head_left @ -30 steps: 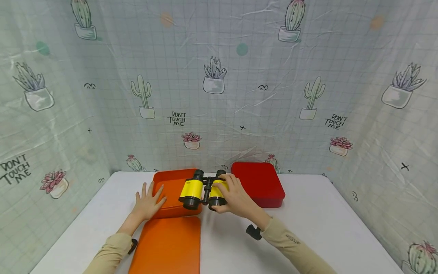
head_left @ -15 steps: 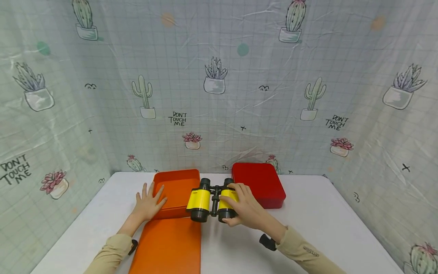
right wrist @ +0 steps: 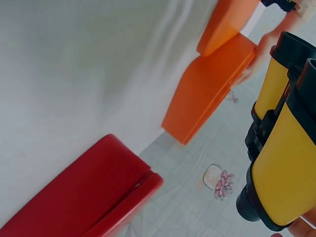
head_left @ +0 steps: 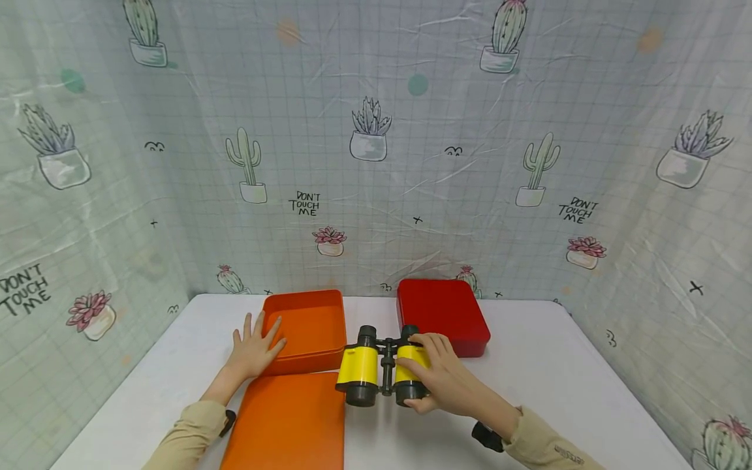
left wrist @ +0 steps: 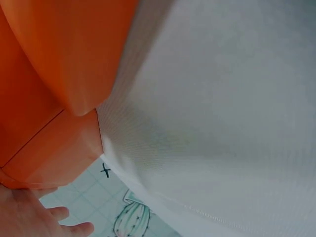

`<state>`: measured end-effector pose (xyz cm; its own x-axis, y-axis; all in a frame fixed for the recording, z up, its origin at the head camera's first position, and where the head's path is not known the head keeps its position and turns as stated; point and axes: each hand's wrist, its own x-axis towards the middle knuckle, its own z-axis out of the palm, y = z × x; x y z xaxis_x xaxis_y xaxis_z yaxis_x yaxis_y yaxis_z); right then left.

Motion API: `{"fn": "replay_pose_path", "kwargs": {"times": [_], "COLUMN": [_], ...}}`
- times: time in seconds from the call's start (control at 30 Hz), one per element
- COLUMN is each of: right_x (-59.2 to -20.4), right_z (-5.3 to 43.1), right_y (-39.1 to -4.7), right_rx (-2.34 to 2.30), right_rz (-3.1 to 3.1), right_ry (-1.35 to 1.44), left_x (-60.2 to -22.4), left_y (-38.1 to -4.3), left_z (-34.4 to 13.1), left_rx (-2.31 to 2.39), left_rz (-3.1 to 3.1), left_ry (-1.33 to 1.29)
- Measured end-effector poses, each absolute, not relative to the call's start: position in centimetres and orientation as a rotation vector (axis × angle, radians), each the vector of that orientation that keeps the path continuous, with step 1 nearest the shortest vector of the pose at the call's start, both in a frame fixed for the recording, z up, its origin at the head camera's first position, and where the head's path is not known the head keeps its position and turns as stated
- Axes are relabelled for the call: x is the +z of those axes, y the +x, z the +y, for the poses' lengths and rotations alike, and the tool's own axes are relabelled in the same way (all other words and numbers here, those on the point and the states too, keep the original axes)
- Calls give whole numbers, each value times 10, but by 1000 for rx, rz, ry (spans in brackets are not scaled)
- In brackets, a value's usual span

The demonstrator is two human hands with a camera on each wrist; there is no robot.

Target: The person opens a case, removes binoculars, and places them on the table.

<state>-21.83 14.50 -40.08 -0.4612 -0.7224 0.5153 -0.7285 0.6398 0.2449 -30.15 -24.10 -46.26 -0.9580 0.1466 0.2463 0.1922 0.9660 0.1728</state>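
Right hand (head_left: 444,380) gripping binoculars (head_left: 387,374), narrow ends (head_left: 367,332) forward

The left sleeve (head_left: 187,432) is noted as beige fabric, visibly creased. The right sleeve (head_left: 543,436) is matched in colour and is marked near its wrist end with dark-outlined lettering (head_left: 568,454), too small to be read. A black unit (head_left: 228,424) is worn at the left wrist (head_left: 223,386); a rounded black unit (head_left: 487,437) is fitted at the right wrist (head_left: 495,408).
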Motion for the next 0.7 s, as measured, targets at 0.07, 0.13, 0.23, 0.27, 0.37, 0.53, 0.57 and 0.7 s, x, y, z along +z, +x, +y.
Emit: {"fn": "replay_pose_path", "kwargs": {"times": [0.07, 0.13, 0.23, 0.27, 0.37, 0.53, 0.57, 0.7], "right_x": [-402, -404, -409, -410, -416, -425, -426, -433], "right_z": [149, 152, 157, 159, 164, 170, 170, 172], "right_y": [-215, -213, -211, -210, -209, -206, -205, -204], "right_rx": [15, 17, 17, 21, 34, 22, 13, -11], "right_rz": [-2280, -2283, -2280, -2278, -2289, -2327, -2332, -2359], "right_ry": [1125, 1128, 1131, 1134, 1143, 1161, 1166, 1186], "left_x": [-461, -461, -460, -460, -459, -459, -459, -460], "left_y": [-300, -300, -299, -298, -298, -298, -298, -298], "left_z": [-241, -241, -241, -241, -241, -241, -241, -241], "left_rx": [-281, -282, -291, -296, -295, -293, -291, -285], "left_rz": [-2883, -2888, -2893, -2896, -2891, -2890, -2891, -2891], "left_ry": [-254, -262, -272, -274, -274, -276, -276, -275]}}
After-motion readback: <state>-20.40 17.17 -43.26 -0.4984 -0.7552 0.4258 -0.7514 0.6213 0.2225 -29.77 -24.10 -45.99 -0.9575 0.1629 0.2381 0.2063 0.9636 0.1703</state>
